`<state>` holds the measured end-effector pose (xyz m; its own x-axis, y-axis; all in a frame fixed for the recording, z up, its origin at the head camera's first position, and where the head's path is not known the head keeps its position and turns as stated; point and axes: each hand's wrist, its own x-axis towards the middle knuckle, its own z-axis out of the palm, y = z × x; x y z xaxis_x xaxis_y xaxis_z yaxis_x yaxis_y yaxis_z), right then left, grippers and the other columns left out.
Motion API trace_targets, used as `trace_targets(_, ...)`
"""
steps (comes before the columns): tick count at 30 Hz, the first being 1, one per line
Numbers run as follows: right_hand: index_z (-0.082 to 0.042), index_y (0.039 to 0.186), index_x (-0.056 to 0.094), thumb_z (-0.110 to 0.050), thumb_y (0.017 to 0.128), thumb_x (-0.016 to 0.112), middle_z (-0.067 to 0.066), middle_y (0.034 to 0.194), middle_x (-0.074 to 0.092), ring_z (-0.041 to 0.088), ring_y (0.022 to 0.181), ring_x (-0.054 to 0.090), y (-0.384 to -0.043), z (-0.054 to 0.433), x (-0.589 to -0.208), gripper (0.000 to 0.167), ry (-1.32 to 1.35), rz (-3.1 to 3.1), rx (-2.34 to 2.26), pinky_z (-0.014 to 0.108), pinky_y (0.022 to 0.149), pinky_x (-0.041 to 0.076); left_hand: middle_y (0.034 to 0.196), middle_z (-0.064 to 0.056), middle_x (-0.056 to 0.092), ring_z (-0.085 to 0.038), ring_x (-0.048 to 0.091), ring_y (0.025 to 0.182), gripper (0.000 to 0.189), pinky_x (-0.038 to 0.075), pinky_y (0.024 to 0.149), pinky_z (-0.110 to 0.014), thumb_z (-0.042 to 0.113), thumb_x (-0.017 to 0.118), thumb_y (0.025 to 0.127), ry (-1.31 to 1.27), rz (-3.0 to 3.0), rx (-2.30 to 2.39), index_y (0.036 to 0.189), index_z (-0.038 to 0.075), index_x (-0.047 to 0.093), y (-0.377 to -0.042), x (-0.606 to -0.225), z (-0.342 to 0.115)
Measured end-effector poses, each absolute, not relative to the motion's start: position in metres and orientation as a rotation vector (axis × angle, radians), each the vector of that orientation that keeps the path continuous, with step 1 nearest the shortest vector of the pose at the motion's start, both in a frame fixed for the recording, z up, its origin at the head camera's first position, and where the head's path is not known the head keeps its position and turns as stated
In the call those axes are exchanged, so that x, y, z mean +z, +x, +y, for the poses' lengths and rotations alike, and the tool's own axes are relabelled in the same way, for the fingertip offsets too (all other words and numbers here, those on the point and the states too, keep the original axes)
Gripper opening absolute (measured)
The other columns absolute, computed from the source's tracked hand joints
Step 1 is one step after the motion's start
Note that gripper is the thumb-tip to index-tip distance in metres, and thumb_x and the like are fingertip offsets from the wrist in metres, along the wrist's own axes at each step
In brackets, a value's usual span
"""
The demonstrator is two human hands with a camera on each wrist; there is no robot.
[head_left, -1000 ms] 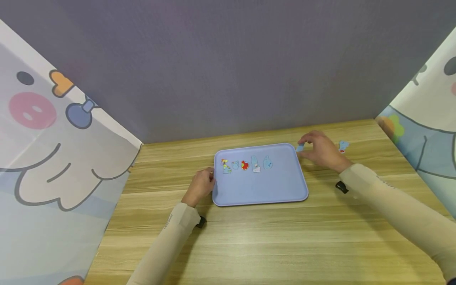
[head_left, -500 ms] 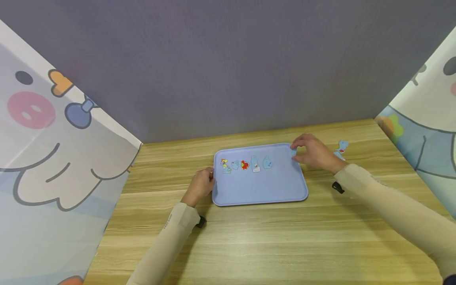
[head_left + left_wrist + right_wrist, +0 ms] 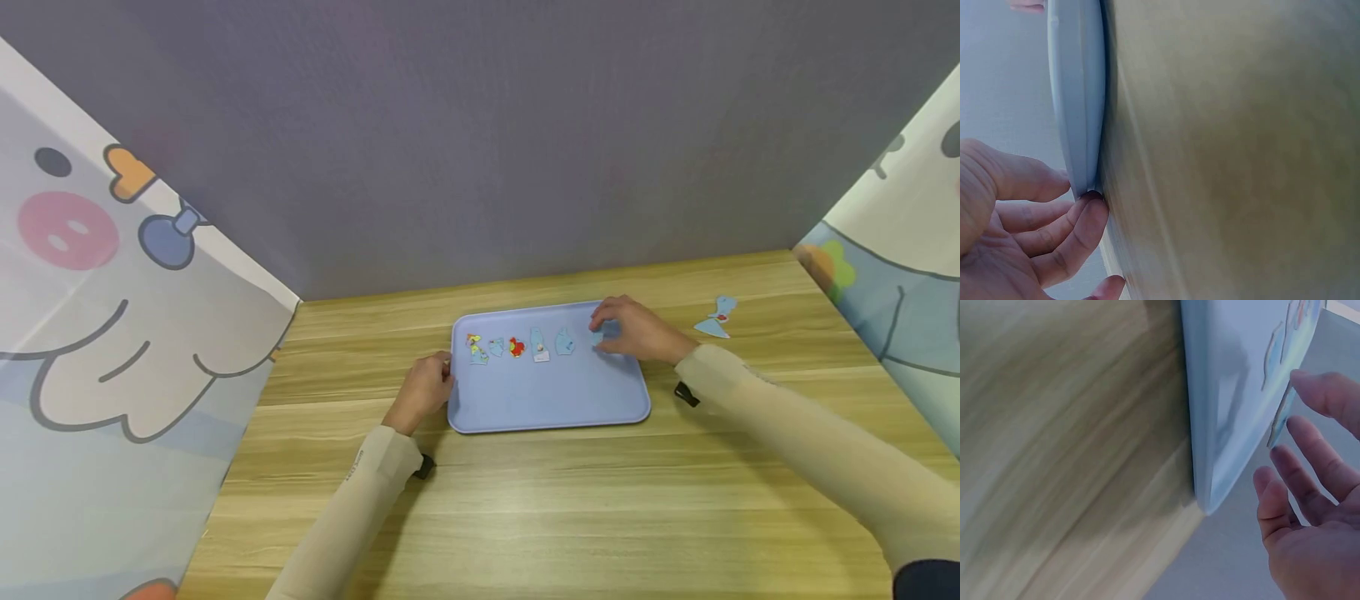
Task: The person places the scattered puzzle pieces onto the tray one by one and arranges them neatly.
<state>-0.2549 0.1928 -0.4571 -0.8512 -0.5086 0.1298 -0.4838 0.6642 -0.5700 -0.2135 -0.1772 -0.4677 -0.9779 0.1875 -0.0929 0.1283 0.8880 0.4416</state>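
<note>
My right hand [image 3: 633, 329] is over the right part of the light-blue tray [image 3: 540, 400], pinching a small light-blue puzzle piece [image 3: 597, 337] between thumb and fingers. In the right wrist view this puzzle piece [image 3: 1281, 415] is tilted close above the tray surface. My left hand [image 3: 423, 385] grips the tray's left edge; the left wrist view has the thumb and fingertips at its rim [image 3: 1079, 125]. Along the tray's upper half lie several flat pieces in a row: a yellow-and-blue piece [image 3: 477, 350], a red piece [image 3: 517, 347] and blue pieces, the rightmost blue piece [image 3: 564, 342] nearest my right hand.
Two more light-blue pieces lie on the wooden table [image 3: 525, 517] right of the tray, an upper piece [image 3: 725, 306] and a lower triangular piece [image 3: 712, 328]. A grey wall [image 3: 480, 150] stands behind the table, with cartoon-printed panels [image 3: 82, 333] at the sides.
My right hand has carried the small blue piece leftward, from beyond the tray's right rim to above the tray. The left hand has stayed at the tray's edge.
</note>
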Motion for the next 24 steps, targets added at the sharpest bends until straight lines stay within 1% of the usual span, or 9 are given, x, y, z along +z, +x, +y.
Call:
trace_targets(6, -0.002, 0.097, 0.069, -0.004, 0.070, 0.081, 0.010, 0.105, 0.061, 0.030, 0.102, 0.049, -0.260, 0.183, -0.465, 0.030, -0.843, 2.811, -0.927, 0.046, 0.091, 0.037, 0.090, -0.011, 0.063, -0.017, 0.056, 0.070, 0.037, 0.048, 0.057, -0.027, 0.004, 0.062, 0.088, 0.248, 2.926, 0.671, 0.123, -0.005, 0.056, -0.213, -0.468, -0.176)
trace_targets(11, -0.001, 0.104, 0.066, -0.002, 0.070, 0.080, 0.012, 0.108, 0.062, 0.031, 0.104, 0.050, -0.261, 0.180, -0.469, 0.037, -0.824, 2.796, -0.905, 0.046, 0.092, 0.038, 0.094, -0.011, 0.064, -0.017, 0.058, 0.073, 0.039, 0.049, 0.061, -0.028, 0.005, 0.062, 0.089, 0.250, 2.927, 0.658, 0.126, -0.005, 0.054, -0.214, -0.467, -0.175)
trace_targets(16, 0.000, 0.113, 0.064, -0.001, 0.072, 0.079, 0.012, 0.114, 0.061, 0.030, 0.105, 0.049, -0.261, 0.178, -0.468, 0.043, -0.786, 2.783, -0.883, 0.045, 0.092, 0.039, 0.093, -0.011, 0.063, -0.017, 0.057, 0.072, 0.039, 0.048, 0.058, -0.027, 0.004, 0.062, 0.089, 0.230, 2.915, 0.676, 0.126, -0.005, 0.054, -0.214, -0.466, -0.175)
trace_targets(24, 0.000, 0.114, 0.064, 0.001, 0.074, 0.076, 0.015, 0.118, 0.060, 0.032, 0.108, 0.048, -0.259, 0.177, -0.463, 0.042, -0.735, 2.773, -0.869, 0.047, 0.094, 0.038, 0.092, -0.012, 0.063, -0.017, 0.057, 0.071, 0.038, 0.048, 0.058, -0.027, 0.003, 0.062, 0.089, 0.242, 2.913, 0.688, 0.125, -0.006, 0.054, -0.213, -0.466, -0.176)
